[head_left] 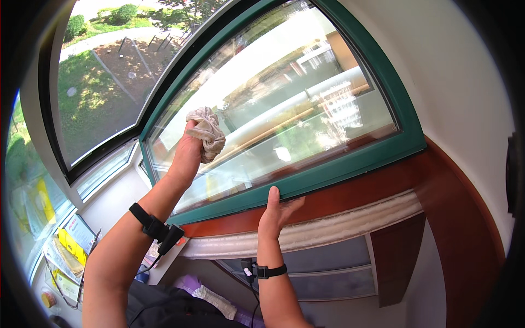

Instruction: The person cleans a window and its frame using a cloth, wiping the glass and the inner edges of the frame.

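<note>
My left hand (190, 147) is closed around a crumpled beige cloth (209, 134), which is up against the glass pane (279, 115) near its left side. The pane sits in a green window sash (350, 170) that is swung out from the window opening. At the sash's lower edge is my right hand (276, 216), its thumb upright over the green frame and its fingers stretched to the right, with nothing in its palm. Both wrists wear black bands with small devices and cables.
A dark red wooden sill (229, 227) runs below the sash, with a pale padded strip (328, 221) under it. To the left, a wire basket (63, 290) holds packets and a yellow package. Beyond the outer window (104, 93) lie grass and shrubs. A white wall (448, 82) rises at right.
</note>
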Tool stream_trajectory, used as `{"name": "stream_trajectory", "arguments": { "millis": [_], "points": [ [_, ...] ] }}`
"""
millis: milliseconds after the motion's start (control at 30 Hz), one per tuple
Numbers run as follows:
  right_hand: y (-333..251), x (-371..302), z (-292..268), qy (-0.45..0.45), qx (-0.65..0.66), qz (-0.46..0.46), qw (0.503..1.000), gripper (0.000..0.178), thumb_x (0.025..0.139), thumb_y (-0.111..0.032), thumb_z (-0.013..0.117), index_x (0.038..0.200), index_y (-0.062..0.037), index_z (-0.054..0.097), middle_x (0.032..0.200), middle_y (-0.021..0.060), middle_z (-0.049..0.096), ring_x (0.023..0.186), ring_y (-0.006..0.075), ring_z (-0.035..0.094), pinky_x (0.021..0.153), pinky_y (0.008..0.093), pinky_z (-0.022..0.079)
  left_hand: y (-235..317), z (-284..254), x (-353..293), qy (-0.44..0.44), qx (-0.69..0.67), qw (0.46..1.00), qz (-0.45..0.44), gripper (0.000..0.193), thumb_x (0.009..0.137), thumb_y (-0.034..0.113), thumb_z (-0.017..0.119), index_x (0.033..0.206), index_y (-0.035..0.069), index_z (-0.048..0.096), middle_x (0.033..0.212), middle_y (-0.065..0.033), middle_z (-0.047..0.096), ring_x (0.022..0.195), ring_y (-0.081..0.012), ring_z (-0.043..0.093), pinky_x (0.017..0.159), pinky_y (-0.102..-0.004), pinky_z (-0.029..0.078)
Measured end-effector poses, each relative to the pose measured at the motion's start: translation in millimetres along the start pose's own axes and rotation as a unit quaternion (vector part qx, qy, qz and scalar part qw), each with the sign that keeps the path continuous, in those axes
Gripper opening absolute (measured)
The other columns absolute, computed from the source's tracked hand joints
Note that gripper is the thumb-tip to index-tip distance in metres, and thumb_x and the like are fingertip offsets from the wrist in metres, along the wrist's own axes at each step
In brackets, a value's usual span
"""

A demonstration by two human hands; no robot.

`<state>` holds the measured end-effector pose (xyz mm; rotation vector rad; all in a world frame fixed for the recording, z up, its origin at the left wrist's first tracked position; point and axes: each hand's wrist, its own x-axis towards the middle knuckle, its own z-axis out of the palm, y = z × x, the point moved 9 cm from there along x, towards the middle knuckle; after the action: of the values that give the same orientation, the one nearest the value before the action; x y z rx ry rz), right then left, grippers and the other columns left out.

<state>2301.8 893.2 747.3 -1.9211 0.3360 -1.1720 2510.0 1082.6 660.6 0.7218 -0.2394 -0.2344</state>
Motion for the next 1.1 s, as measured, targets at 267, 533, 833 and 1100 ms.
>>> {"name": "stream_trajectory", "arguments": {
  "millis": [267,533,833,1100],
  "points": [
    [-1,-6,2,0.039,-0.015,0.013,0.999,0.09,0.092,-0.032,0.069,0.159,-0.001,0.017,0.151,0.0171,0.035,0.136,0.0281,0.038,0.119,0.0427,0.028,16,3,46,-0.031,0.055,0.992,0.105,0.051,0.11,0.028,0.046,0.153,0.002,0.037,0.14,-0.0124,0.055,0.126,-0.0194,0.053,0.11,-0.03,0.039],
    [-2,-7,-5,0.038,-0.046,0.0,0.998,0.09,0.092,-0.038,0.07,0.156,-0.0012,0.02,0.15,0.0175,0.036,0.136,0.0285,0.039,0.119,0.0434,0.028,116,114,109,-0.011,0.21,0.938,0.274,0.061,0.104,0.04,0.051,0.153,0.006,0.037,0.153,-0.022,0.04,0.137,-0.045,0.047,0.112,-0.0465,0.041],
    [1,-6,-5,0.037,-0.098,-0.019,0.994,0.097,0.089,-0.049,0.069,0.156,0.0012,0.019,0.15,0.0185,0.033,0.136,0.0293,0.036,0.118,0.0434,0.026,221,217,183,0.149,0.327,0.791,0.496,0.068,0.104,0.043,0.049,0.153,-0.003,0.038,0.158,-0.0267,0.038,0.148,-0.0436,0.033,0.124,-0.0453,0.026],
    [10,-10,-15,0.04,-0.172,0.01,0.984,0.097,0.089,-0.052,0.065,0.156,0.0007,0.018,0.148,0.0215,0.034,0.134,0.0316,0.038,0.118,0.0456,0.027,181,163,225,0.099,0.331,0.842,0.415,0.064,0.102,0.039,0.052,0.149,-0.005,0.043,0.156,-0.0243,0.04,0.148,-0.0409,0.034,0.123,-0.0469,0.026]
  ]
}}
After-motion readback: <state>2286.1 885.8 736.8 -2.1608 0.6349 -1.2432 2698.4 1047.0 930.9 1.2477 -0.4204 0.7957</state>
